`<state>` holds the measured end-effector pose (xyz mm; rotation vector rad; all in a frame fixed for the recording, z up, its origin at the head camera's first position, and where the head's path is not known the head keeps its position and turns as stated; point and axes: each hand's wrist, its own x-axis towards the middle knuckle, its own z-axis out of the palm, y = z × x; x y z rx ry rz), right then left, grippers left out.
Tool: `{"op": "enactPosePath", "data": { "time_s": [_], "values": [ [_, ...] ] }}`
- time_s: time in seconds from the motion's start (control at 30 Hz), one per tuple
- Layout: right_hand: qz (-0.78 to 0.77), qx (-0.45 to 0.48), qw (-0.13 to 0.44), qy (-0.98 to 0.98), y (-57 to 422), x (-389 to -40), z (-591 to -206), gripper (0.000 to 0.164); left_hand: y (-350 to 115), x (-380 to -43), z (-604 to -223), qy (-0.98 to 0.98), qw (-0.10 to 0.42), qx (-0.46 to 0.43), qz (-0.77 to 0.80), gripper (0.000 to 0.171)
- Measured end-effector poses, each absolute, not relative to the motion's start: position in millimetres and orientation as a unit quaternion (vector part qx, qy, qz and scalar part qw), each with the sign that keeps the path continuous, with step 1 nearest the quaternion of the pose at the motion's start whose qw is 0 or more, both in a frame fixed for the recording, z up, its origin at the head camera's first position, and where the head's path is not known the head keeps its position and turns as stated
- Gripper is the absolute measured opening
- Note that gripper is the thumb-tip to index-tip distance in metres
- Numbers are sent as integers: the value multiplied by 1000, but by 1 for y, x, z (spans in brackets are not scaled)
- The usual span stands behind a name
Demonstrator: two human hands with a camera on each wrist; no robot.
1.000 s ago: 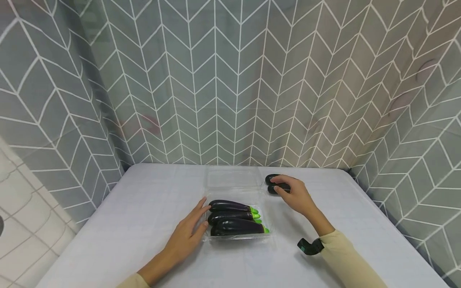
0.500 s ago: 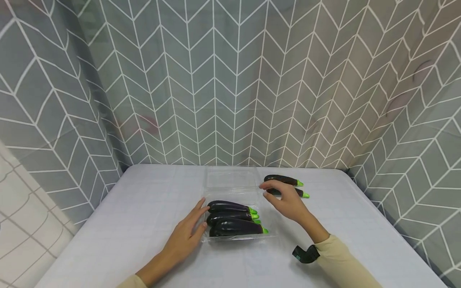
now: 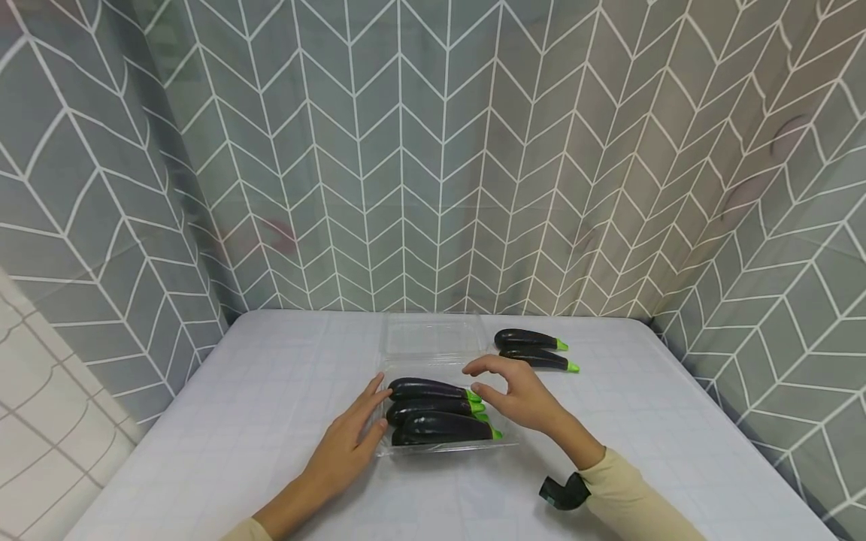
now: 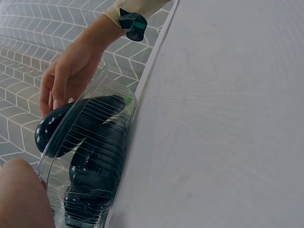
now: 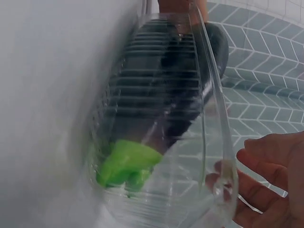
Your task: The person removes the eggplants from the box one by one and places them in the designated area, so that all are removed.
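Note:
A clear plastic clamshell container [image 3: 453, 448] stands in the middle of the table with its lid folded back. Inside lie several dark purple eggplants [image 3: 440, 427], their green stems pointing right; the left wrist view shows them through the ribbed wall, one reaching above the rim. My left hand [image 3: 341, 443] rests against the container's left side, fingers spread along it. Over the right rim hovers my right hand [image 3: 519, 397], holding nothing, its loosely bent fingertips close to the green stems. The right wrist view shows its fingers [image 5: 270, 147] beside the clear rim.
Two more eggplants [image 3: 531, 339] lie side by side on the table, behind and right of the container. The open lid [image 3: 433, 335] lies flat toward the back edge. A white cloth covers the table [image 3: 271, 376], with grey patterned curtains [image 3: 419, 188] around it.
My right hand has moved from the two eggplants at the back right, leftward and nearer, to the container's right side. Those eggplants stay lying there, now uncovered. My left hand keeps its place.

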<state>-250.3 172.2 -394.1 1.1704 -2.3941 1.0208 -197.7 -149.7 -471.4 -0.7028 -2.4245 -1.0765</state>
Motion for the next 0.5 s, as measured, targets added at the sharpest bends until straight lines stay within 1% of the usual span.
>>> {"op": "enactPosePath", "data": {
  "time_s": [0.13, 0.4, 0.5],
  "values": [
    [359, 415, 127, -826, 170, -249, -395, 23, -150, -198, -472, -866, 199, -253, -383, 46],
    [380, 449, 68, -806, 163, -245, -395, 27, -150, -199, -473, -867, 194, -251, -385, 46],
    [379, 466, 53, -798, 160, -243, -396, 29, -150, -198, -472, -868, 192, -249, -385, 46]
  ]
}}
